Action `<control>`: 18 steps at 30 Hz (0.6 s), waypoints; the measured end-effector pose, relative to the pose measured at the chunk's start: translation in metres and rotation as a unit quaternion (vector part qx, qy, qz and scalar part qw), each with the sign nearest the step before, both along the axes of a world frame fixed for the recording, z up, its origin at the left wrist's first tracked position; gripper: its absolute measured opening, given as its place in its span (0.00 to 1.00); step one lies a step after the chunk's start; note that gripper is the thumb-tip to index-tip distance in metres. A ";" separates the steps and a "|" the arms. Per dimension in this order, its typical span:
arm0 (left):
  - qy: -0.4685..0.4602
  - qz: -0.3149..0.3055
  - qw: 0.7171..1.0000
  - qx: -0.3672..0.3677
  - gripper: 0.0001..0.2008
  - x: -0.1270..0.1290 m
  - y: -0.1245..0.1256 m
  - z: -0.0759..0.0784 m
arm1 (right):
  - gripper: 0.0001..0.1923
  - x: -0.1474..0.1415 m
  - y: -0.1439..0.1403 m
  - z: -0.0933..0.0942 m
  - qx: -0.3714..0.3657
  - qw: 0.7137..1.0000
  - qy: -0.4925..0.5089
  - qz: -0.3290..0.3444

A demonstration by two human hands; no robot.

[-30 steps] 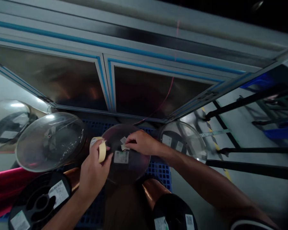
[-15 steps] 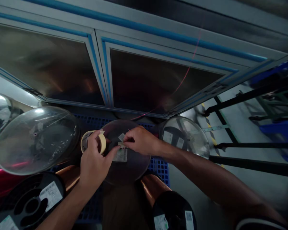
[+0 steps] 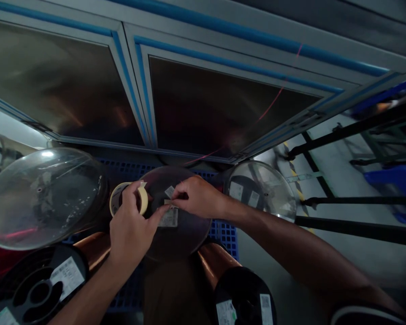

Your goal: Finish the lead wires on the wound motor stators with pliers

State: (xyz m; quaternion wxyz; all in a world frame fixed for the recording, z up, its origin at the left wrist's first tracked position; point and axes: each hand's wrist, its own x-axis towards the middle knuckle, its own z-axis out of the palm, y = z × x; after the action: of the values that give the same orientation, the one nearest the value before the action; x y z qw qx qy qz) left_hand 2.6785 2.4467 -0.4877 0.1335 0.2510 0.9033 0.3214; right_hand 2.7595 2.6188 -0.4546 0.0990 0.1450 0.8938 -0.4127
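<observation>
Nearest the camera: black spool point(image 3: 245, 298) with white labels on its flange, lower centre-right, wound with copper-coloured material point(image 3: 214, 264). Lower left: second black spool point(image 3: 37, 291), spoked flange up, white label attached, a copper-coloured winding point(image 3: 93, 248) beside it. All stand on a blue grid pallet point(image 3: 225, 234). Middle ground, centre: dark translucent reel point(image 3: 177, 212), flange facing up, white printed label point(image 3: 169, 219) on its face. Left hand point(image 3: 130, 230): fingers curled around a roll of beige masking tape point(image 3: 126, 198), held upright just beside the reel's left edge, thumb on the roll's rim, forefinger stretched onto the reel's face. Right hand point(image 3: 198, 196): fingertips pinched together on a small piece of tape point(image 3: 169, 203) lying on the reel's face just above the label; forearm runs in from lower right, crossing the pallet. The two hands nearly meet at the tape piece. Left of the reel: large clear reel point(image 3: 43, 194), tilted. Right of it: smaller clear reel point(image 3: 260, 194) with two white labels showing through. Far: grey cabinet point(image 3: 138, 90) with blue trim and dark panels, directly behind the reels; black frame rails point(image 3: 355, 198) over pale floor, right.
</observation>
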 end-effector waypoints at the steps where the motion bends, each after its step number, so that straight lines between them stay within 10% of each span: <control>1: 0.001 0.002 1.000 -0.006 0.38 0.000 0.001 0.000 | 0.07 0.000 0.000 0.001 0.001 1.000 -0.004 -0.002; 18: -0.018 -0.016 0.989 -0.143 0.35 -0.003 0.014 0.017 | 0.06 -0.004 -0.003 0.008 0.010 0.999 -0.048 0.012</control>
State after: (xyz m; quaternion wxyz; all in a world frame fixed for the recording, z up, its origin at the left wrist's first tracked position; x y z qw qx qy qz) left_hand 2.6750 2.4609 -0.4709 0.1898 0.2381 0.9332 0.1911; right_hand 2.7553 2.6159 -0.4466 0.1452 0.1545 0.8940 -0.3947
